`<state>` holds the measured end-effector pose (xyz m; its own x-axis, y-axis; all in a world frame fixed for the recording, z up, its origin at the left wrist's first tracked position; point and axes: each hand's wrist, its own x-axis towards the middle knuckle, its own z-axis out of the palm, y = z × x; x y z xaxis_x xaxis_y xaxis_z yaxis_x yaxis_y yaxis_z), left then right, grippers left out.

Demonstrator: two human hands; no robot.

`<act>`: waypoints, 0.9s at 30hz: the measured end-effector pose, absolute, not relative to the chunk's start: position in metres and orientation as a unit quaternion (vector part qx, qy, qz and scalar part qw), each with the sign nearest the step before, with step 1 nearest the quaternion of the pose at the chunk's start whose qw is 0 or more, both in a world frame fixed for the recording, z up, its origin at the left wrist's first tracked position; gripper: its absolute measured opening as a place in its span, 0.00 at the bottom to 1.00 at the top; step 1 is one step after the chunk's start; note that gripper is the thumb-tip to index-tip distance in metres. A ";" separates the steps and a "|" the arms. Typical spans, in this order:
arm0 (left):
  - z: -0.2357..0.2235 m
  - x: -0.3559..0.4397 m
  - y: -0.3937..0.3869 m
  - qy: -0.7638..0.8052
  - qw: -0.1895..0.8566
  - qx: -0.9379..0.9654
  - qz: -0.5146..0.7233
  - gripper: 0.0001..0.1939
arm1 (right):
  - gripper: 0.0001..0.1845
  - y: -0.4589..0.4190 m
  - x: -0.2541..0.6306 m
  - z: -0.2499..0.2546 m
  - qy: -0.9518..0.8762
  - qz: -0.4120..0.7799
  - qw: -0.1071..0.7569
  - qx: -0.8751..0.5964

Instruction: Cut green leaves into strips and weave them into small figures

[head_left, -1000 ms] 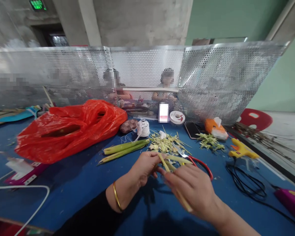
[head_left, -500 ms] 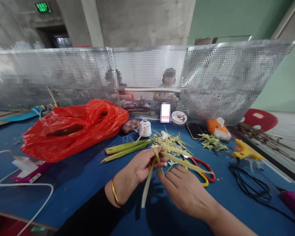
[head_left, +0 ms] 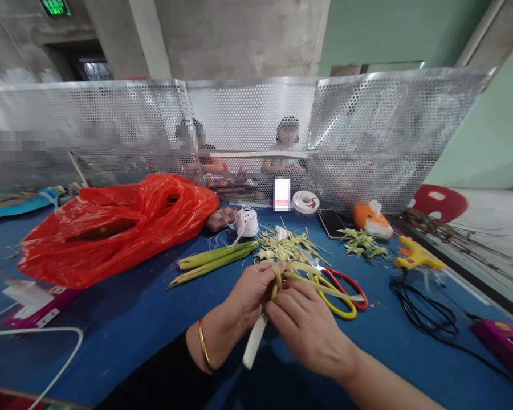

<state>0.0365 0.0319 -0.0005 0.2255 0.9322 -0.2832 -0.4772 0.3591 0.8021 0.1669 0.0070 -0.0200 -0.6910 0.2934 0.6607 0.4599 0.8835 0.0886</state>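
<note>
Pinched nearly closed, the left hand's grip holds pale green strips where they cross, just above the counter. Beyond it lies a red bag, then, further right, two green stalks and a ball of string. One strip loops over the left fingertips, its tail hanging down between the hands; others reach right, towards the scissors. Close beside the left, the right hand has its fingers curled in against the strips; its thumb is hidden, so I cannot tell how far that grip closes.

As I judge it, the step is bending and tucking one strip about the rest. It calls for a firm left pinch right at the crossing, with the right drawing the strip snug little by little, laid flat and untwisted. A hard tug could split it or slip the fold. The ends near the scissors want lifting clear, lest they snag on the handles.
</note>
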 end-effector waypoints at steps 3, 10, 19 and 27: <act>0.002 0.037 0.030 0.431 0.681 0.331 0.492 0.11 | 0.07 0.011 0.175 -0.016 -0.829 0.007 0.484 -0.280; 0.003 0.037 0.029 0.468 0.634 0.384 0.481 0.18 | 0.13 0.023 0.182 -0.005 -0.533 0.431 0.599 -0.414; 0.002 0.035 0.031 0.445 0.648 0.371 0.494 0.12 | 0.18 0.030 0.183 -0.010 -0.371 0.574 0.585 -0.436; 0.003 0.036 0.032 0.402 0.666 0.308 0.548 0.12 | 0.16 0.025 0.178 -0.011 -0.295 0.656 0.586 -0.373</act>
<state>0.0360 0.0319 0.0030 0.0759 0.9774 -0.1975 -0.4818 0.2094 0.8509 0.1784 0.0249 -0.0105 -0.0351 0.9890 -0.1439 -0.5479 -0.1394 -0.8249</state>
